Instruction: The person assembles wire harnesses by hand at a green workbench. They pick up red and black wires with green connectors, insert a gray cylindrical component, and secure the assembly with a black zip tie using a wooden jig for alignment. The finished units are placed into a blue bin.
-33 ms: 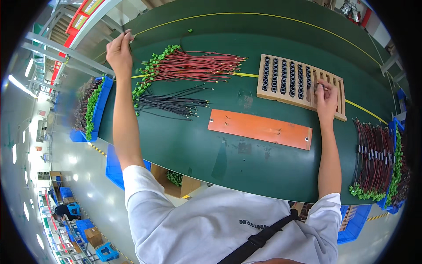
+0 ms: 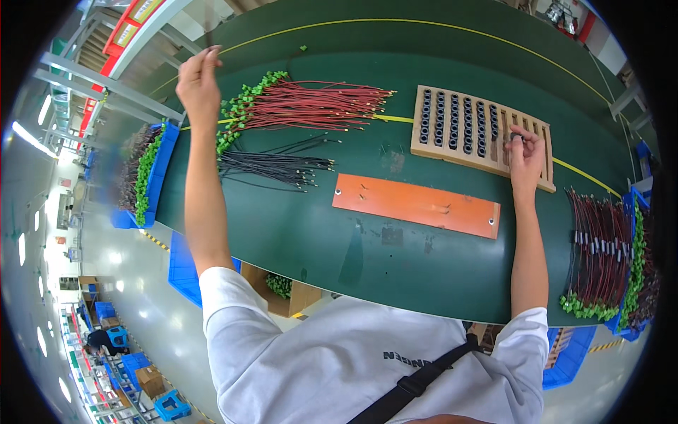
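Note:
My left hand (image 2: 199, 85) is raised over the far left of the table with its fingers pinched. A thin dark wire (image 2: 209, 32), blurred, rises from the fingertips. My right hand (image 2: 525, 159) rests at the right part of a wooden tray (image 2: 459, 155), closed on a small black cylinder (image 2: 516, 136) partly covered by the fingers. Several rows of black cylinders (image 2: 453, 124) stand in the tray's left slots. Between my hands lie a bundle of red wires (image 2: 318, 106) with green connectors (image 2: 247, 99) and a bundle of black wires (image 2: 272, 167).
An orange plate (image 2: 413, 205) with metal pins lies near the middle of the green table (image 2: 304, 233). Blue bins (image 2: 164, 159) with green-ended wires flank the table. Wires with grey sleeves (image 2: 600, 244) hang at the right edge. A metal frame (image 2: 106, 92) stands at left.
My left hand has moved slightly right and up, and the wire with it now points more upright. My right hand stays at the tray, its fingers slightly shifted, the black cylinder showing more plainly.

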A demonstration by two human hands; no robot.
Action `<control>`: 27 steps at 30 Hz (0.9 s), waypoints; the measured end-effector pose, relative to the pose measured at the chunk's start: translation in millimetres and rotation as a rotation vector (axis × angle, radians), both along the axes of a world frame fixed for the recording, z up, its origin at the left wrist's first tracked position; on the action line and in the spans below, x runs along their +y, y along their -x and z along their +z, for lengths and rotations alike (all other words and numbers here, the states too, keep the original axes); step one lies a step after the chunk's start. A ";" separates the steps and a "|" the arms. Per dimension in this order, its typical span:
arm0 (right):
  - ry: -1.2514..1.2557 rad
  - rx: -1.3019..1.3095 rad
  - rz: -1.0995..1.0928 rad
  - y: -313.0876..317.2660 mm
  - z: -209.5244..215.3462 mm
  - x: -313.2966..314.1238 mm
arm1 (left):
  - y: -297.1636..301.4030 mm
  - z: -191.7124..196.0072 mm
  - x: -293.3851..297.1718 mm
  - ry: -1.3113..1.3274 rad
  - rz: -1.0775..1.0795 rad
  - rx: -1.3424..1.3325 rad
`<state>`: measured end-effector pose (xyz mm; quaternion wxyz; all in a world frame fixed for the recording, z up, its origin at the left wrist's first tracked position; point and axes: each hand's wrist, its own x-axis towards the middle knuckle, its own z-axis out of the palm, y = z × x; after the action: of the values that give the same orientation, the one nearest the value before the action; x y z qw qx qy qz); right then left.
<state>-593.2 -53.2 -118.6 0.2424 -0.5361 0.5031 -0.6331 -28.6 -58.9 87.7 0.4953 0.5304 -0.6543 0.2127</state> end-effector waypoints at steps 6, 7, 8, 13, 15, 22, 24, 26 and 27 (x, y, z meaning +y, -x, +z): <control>-0.240 -0.418 0.422 -37.2 56.0 40.2 | 178.3 -45.2 78.9 -0.789 -0.538 0.273; -0.272 -0.377 0.484 -51.3 71.5 49.1 | 195.5 -49.5 88.8 -0.932 -0.598 0.349; -0.240 -0.457 0.594 -60.9 85.3 56.6 | 208.1 -55.9 93.5 -0.972 -0.687 0.409; -0.090 -0.490 0.625 -76.1 127.9 72.2 | 236.4 -70.3 100.5 -1.264 -0.962 0.641; -0.045 -0.423 0.601 -71.2 128.1 71.7 | 244.4 -71.8 100.2 -1.287 -0.988 0.647; -0.095 -0.294 0.579 -73.4 124.1 75.6 | 250.9 -86.3 99.7 -1.330 -1.079 0.824; -0.129 -0.252 0.591 -76.1 122.0 78.1 | 250.5 -90.7 97.3 -1.343 -1.119 0.866; -0.158 -0.221 0.609 -74.5 120.7 78.2 | 250.6 -88.9 99.5 -1.363 -1.101 0.855; -0.172 -0.206 0.617 -73.9 120.1 77.7 | 250.7 -89.0 100.3 -1.374 -1.093 0.849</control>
<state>-519.3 24.5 1.5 0.5166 -0.5739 0.3413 -0.5359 -279.3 41.5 -1.3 0.3031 0.3596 -0.5589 -0.6830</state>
